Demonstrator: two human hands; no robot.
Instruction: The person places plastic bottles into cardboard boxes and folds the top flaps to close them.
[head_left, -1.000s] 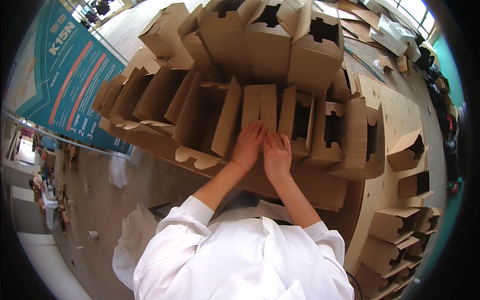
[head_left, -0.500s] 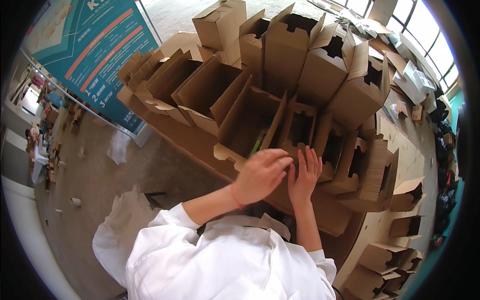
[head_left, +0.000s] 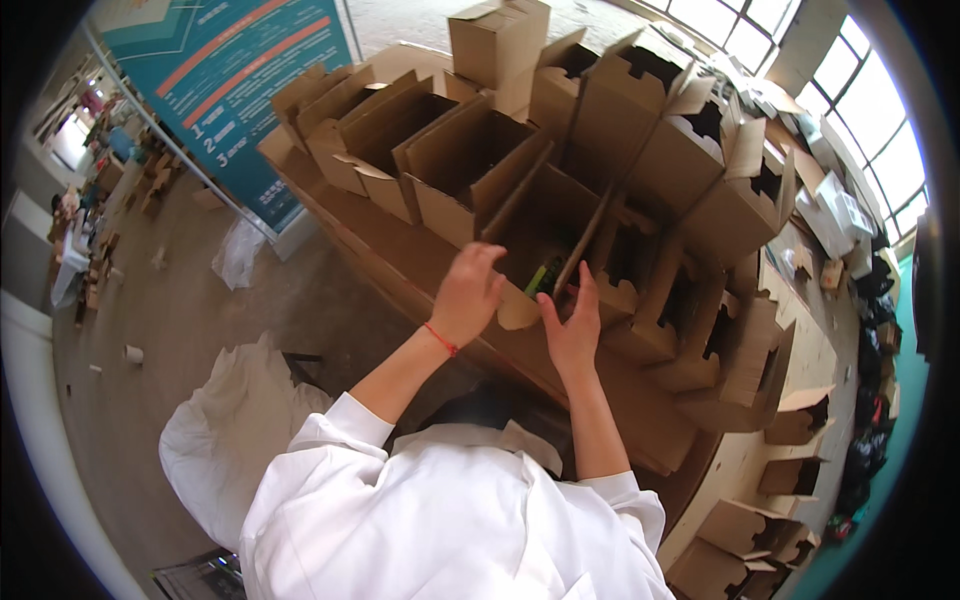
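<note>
Your left hand point(head_left: 468, 295) is at the near front of an open cardboard box point(head_left: 545, 235), fingers curled loosely over its rounded front flap point(head_left: 518, 308), touching the card rather than clamped on it. Your right hand point(head_left: 575, 325) is flat and open, fingers straight, pressed against the upright side panel just beside that flap. The box stands among a crowd of other open cardboard boxes point(head_left: 440, 150) on the desk point(head_left: 400, 265), close to the desk's near edge. A green and yellow item point(head_left: 541, 277) lies inside, just behind the flap.

To handle the flap well, keep the right palm steady against the panel as a brace while the left fingers guide the flap along its crease. It looks like thin card, so press evenly and keep the green item out from under the fold.
</note>
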